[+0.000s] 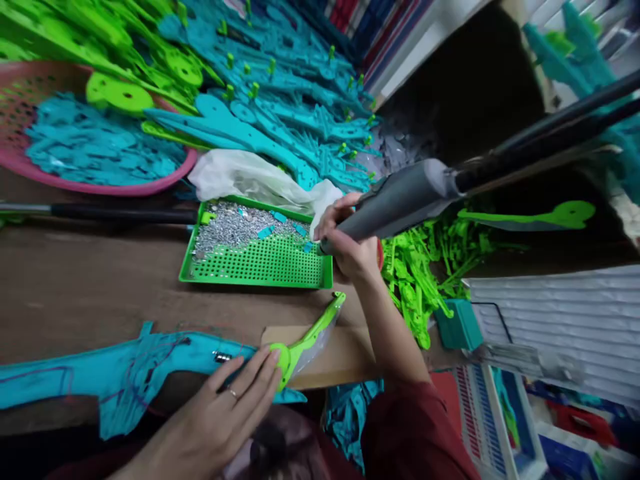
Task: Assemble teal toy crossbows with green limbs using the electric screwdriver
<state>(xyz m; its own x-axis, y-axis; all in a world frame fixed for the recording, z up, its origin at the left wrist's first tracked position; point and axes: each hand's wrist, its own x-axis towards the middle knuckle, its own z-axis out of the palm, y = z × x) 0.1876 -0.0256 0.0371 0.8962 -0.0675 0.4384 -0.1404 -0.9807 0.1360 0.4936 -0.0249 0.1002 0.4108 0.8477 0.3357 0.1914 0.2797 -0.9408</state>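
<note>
My right hand (357,257) is wrapped round a grey electric screwdriver (405,197), whose tip end is above the right side of a green tray (260,285). Silver screws (227,230) and a few small blue pieces lie in that tray. My left hand (220,413) lies flat with its fingers stretched out, the fingertips on a bright green plastic blade-shaped piece (310,339). Under it is a long blue plastic toy shell (165,363), with thin wires and a small silver cylinder (223,357). A piece of cardboard (345,357) lies beneath the green piece's far end.
A pink basket (100,189) of blue parts stands at the back left. Blue shells (280,127) are heaped behind the tray, beside a white plastic bag (245,173). Green parts (415,280) are piled at right, near a large open box (480,87). A black-handled tool (125,213) lies left.
</note>
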